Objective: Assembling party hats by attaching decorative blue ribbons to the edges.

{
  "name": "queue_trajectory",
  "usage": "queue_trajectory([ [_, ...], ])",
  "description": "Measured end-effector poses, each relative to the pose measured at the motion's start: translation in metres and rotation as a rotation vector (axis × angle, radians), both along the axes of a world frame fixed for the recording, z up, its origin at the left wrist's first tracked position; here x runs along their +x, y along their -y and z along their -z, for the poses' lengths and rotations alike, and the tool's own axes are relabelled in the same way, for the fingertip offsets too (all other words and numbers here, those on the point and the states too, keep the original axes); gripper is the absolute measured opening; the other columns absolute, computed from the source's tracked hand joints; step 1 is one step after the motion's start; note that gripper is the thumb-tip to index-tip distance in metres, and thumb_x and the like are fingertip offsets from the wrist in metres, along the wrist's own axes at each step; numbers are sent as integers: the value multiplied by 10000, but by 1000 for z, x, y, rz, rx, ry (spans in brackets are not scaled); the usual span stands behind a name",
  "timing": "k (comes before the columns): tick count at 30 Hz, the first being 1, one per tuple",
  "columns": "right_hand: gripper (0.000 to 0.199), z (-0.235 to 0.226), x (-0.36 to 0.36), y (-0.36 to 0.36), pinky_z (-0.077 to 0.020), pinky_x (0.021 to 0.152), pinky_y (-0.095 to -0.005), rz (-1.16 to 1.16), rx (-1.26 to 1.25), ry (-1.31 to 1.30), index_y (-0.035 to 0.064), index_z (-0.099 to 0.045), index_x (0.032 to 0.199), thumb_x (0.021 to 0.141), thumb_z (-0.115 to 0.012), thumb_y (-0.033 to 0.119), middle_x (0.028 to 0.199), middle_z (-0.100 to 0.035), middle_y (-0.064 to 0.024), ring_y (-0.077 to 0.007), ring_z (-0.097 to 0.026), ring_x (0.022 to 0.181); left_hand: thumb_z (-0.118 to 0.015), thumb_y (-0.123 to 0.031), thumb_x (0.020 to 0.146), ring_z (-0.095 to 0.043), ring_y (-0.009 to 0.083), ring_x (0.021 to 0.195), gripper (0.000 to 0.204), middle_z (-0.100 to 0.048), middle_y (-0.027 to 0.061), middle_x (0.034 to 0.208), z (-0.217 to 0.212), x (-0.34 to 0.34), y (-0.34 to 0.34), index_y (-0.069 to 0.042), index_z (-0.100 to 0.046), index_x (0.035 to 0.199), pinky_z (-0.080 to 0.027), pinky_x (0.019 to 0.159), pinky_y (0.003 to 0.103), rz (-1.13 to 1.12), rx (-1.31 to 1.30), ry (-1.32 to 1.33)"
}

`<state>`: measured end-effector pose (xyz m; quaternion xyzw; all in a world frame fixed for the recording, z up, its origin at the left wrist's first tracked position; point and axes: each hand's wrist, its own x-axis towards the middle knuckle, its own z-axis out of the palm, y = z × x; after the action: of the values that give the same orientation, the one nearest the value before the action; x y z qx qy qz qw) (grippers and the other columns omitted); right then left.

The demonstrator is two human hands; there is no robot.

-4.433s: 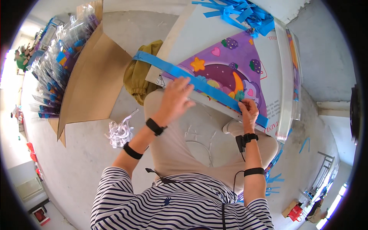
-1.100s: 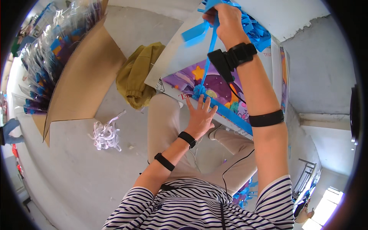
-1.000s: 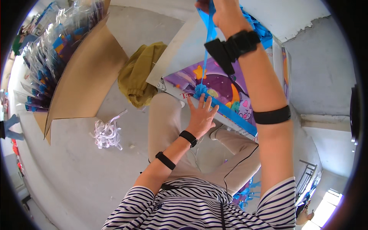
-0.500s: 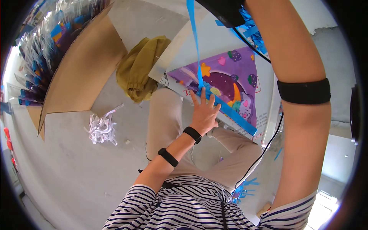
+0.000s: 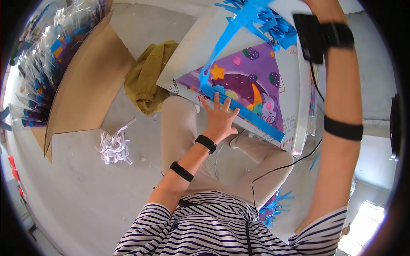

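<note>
My left hand (image 5: pixel 221 119) lies with its fingers spread on the blue strip (image 5: pixel 258 123) along the near edge of a purple triangular cartoon-printed sheet (image 5: pixel 239 77). From the strip's left part, near my fingertips, a blue ribbon (image 5: pixel 220 47) rises to the top edge of the picture, blurred there. My right arm reaches up along the right side. Only a blurred bit of my right hand (image 5: pixel 318 5) shows at the top edge; its fingers are out of the picture. Whether it holds the ribbon cannot be seen.
Under the sheet is a white printed box (image 5: pixel 183 87), with a heap of blue ribbon strips (image 5: pixel 279 27) at its far side. An olive cloth (image 5: pixel 147 79), an open carton (image 5: pixel 87 81) beside several plastic-wrapped items, and a white ribbon tangle (image 5: pixel 114 147) lie left. A black cable (image 5: pixel 277 170) crosses my leg.
My right arm has swung outward to the right, and its hand has moved toward the top edge. The ribbon now slants and looks wider. My left hand stays on the strip.
</note>
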<state>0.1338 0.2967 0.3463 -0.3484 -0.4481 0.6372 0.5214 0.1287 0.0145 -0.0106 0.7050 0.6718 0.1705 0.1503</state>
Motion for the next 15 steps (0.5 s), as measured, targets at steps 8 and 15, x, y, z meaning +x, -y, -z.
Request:
queue_trajectory([
  [8, 342, 110, 286, 41, -494, 1035, -551, 49, -104, -104, -84, -594, 1142, 1070, -517, 242, 1147, -666, -248, -382, -645, 1130, -916, -552, 600, -261, 475, 1507, 850, -407, 60, 1539, -5, 1, 0, -391, -624, 1381, -136, 1053, 887, 40, -24, -92],
  [15, 349, 258, 405, 128, -457, 1081, -549, 439, -311, -266, -57, -610, 1101, 1059, -543, 282, 1167, -671, -210, -355, -638, 1143, -905, -526, 645, -231, 429, 1530, 820, -400, 72, 1549, 0, 4, 1, -379, -621, 1400, -99, 1068, 876, 83, -15, -116],
])
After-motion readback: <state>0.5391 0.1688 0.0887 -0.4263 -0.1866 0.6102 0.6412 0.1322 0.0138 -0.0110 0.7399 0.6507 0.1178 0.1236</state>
